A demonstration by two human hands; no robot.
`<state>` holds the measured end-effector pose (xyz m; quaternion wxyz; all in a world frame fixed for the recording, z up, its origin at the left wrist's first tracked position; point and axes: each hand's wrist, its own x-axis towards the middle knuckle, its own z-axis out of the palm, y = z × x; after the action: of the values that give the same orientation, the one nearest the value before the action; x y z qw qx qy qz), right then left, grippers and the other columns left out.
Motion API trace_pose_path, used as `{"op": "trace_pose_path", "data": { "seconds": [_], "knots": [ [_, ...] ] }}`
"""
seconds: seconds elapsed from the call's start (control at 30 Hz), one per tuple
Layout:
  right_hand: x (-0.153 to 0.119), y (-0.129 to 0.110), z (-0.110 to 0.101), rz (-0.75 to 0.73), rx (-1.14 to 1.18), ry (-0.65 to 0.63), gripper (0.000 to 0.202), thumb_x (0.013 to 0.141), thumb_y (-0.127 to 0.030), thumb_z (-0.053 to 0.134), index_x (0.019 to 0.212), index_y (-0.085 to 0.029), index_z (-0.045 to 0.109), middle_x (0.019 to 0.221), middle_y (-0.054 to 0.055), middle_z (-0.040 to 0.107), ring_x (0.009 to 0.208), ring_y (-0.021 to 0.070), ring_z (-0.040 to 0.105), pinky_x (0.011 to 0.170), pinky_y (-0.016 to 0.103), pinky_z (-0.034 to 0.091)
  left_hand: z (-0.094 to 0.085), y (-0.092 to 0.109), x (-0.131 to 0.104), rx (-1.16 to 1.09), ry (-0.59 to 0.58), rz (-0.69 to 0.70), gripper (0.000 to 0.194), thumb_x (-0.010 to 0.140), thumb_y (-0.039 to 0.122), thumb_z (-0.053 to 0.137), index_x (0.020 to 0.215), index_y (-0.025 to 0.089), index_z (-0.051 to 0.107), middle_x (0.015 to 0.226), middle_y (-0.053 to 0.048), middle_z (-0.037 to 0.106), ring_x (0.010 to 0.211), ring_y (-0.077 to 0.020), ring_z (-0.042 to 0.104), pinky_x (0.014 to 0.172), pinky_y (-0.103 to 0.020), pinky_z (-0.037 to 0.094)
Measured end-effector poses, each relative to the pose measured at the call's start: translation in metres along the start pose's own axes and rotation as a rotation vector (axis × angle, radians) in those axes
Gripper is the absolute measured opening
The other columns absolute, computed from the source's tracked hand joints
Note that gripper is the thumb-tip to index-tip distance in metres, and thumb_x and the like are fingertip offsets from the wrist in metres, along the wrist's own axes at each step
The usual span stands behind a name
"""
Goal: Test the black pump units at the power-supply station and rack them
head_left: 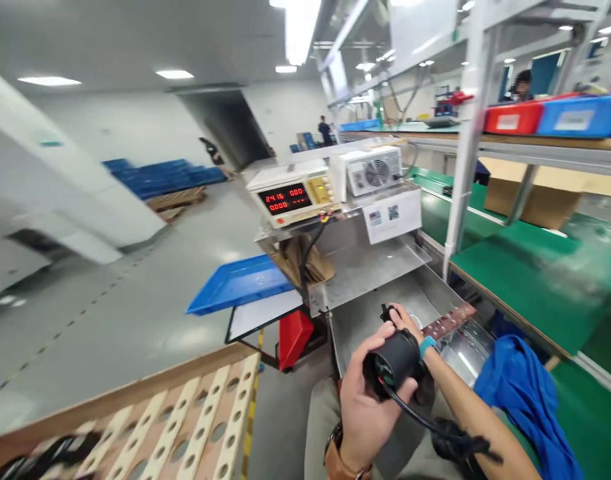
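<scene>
A black cylindrical device (403,359) with an open end, where a green part and wires show, sits in my left hand (369,407). My left fingers and thumb wrap round it. A black cable (415,415) runs out of the open end toward a bundled coil (452,440) over my right forearm. My right hand (405,323) is just beyond the device, its fingers closed round a small black part (386,312). How that part joins the device is hidden.
A metal tray (345,333) with a brown perforated strip (450,321) lies ahead. Above it stands a power supply (285,200) with red digits. A blue tray (240,283) is to the left, a wooden rack (195,427) at the lower left, blue cloth (522,387) at right.
</scene>
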<state>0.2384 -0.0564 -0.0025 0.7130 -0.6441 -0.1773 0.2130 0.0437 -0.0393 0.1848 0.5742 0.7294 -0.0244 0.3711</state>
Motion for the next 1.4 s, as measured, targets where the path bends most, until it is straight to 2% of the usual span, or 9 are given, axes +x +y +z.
{"op": "trace_pose_path", "data": {
  "seconds": [0.13,0.27,0.4,0.63,0.9,1.07,1.23,1.3,1.4],
  "knots": [
    [-0.006,-0.021,0.027,0.141,0.387,-0.229,0.059,0.086,-0.067,0.059,0.125,-0.023,0.053,0.119,0.009,0.059,0.103,0.0267,0.059,0.082,0.036,0.052,-0.038,-0.055,-0.003,0.192,0.245,-0.169,0.051,0.078,0.025,0.074,0.124,0.020,0.052,0.131,-0.014,0.059,0.124,-0.0279,0.056,0.107,-0.044,0.045],
    [-0.016,-0.047,0.053,0.208,0.471,-0.321,0.062,0.084,-0.068,0.065,0.125,-0.023,0.057,0.121,0.007,0.059,0.105,0.0254,0.058,0.085,0.034,0.051,-0.052,-0.105,0.003,0.353,0.280,-0.206,0.055,0.075,0.022,0.074,0.127,0.020,0.054,0.132,-0.012,0.059,0.126,-0.0280,0.054,0.109,-0.045,0.042],
    [-0.025,-0.067,0.067,0.204,0.407,-0.339,0.063,0.085,-0.070,0.064,0.127,-0.024,0.056,0.124,0.006,0.059,0.113,0.0270,0.055,0.086,0.034,0.050,-0.056,-0.130,0.009,0.404,0.317,-0.260,0.060,0.073,0.019,0.074,0.130,0.022,0.054,0.136,-0.010,0.057,0.129,-0.0276,0.052,0.110,-0.045,0.042],
    [-0.036,-0.081,0.074,0.107,0.343,-0.379,0.058,0.087,-0.060,0.069,0.129,-0.024,0.052,0.131,0.006,0.054,0.122,0.0256,0.049,0.101,0.034,0.043,-0.056,-0.140,0.009,0.416,0.343,-0.190,0.053,0.080,0.022,0.069,0.131,0.022,0.053,0.134,-0.009,0.059,0.128,-0.0257,0.053,0.108,-0.043,0.045],
    [-0.037,-0.096,0.085,0.102,0.231,-0.220,0.069,0.068,-0.040,0.088,0.122,-0.021,0.049,0.113,0.007,0.060,0.103,0.0247,0.057,0.088,0.032,0.048,-0.053,-0.140,0.012,0.427,0.281,-0.062,0.059,0.075,0.000,0.049,0.130,0.022,0.054,0.138,-0.006,0.056,0.135,-0.0236,0.046,0.109,-0.042,0.045],
    [-0.042,-0.105,0.088,0.093,0.285,-0.169,0.065,0.066,-0.035,0.088,0.119,-0.021,0.053,0.111,0.006,0.062,0.103,0.0251,0.058,0.089,0.034,0.050,-0.056,-0.137,0.017,0.373,0.215,-0.020,0.059,0.078,0.000,0.047,0.131,0.025,0.052,0.138,-0.004,0.056,0.139,-0.0222,0.041,0.113,-0.043,0.042],
    [-0.044,-0.113,0.080,0.220,0.541,-0.242,0.060,0.070,-0.032,0.087,0.120,-0.022,0.054,0.111,0.007,0.064,0.096,0.0283,0.064,0.089,0.045,0.055,-0.062,-0.137,0.001,0.196,0.209,-0.153,0.068,0.086,0.020,0.060,0.147,0.025,0.031,0.158,-0.009,0.028,0.145,-0.0256,0.028,0.118,-0.045,0.030],
    [-0.042,-0.118,0.077,0.292,0.646,-0.290,0.059,0.073,-0.033,0.085,0.122,-0.021,0.055,0.112,0.009,0.064,0.100,0.0321,0.064,0.090,0.052,0.055,-0.060,-0.139,-0.013,0.094,0.138,-0.240,0.065,0.090,0.032,0.058,0.148,0.021,0.029,0.154,-0.013,0.033,0.141,-0.0272,0.036,0.115,-0.044,0.034],
    [-0.037,-0.127,0.073,0.371,0.722,-0.345,0.056,0.075,-0.035,0.083,0.122,-0.018,0.057,0.114,0.012,0.064,0.109,0.0363,0.061,0.097,0.057,0.051,-0.050,-0.140,-0.035,0.059,-0.138,-0.378,0.057,0.085,0.036,0.066,0.136,0.017,0.048,0.134,-0.015,0.056,0.120,-0.0289,0.056,0.103,-0.042,0.045]
  ]
}}
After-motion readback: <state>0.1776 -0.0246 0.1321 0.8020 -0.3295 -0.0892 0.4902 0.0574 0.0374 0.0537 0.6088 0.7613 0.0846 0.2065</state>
